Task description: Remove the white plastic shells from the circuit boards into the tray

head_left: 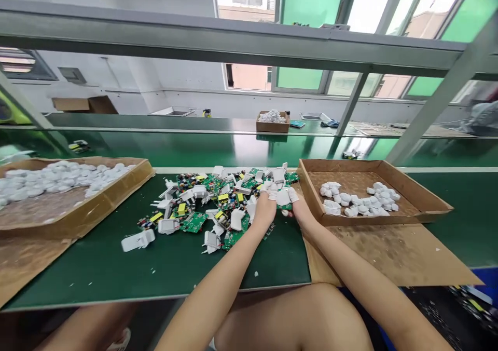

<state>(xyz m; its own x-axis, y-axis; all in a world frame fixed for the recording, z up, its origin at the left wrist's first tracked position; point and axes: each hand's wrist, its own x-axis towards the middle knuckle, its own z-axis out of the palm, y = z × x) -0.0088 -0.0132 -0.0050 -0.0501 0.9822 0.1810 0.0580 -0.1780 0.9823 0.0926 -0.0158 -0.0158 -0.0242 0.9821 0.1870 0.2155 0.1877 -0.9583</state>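
Observation:
Both my hands meet above the green table, at the right edge of a heap of green circuit boards and white plastic charger shells. My left hand and my right hand together grip one white charger part with a green board between the fingertips, which wear white finger cots. The piece is held just left of a shallow cardboard tray.
The right tray holds several small white parts. A bigger cardboard tray of white shells sits at the left. Cardboard sheets lie under the trays. A box stands on the far bench, and metal frame bars cross overhead.

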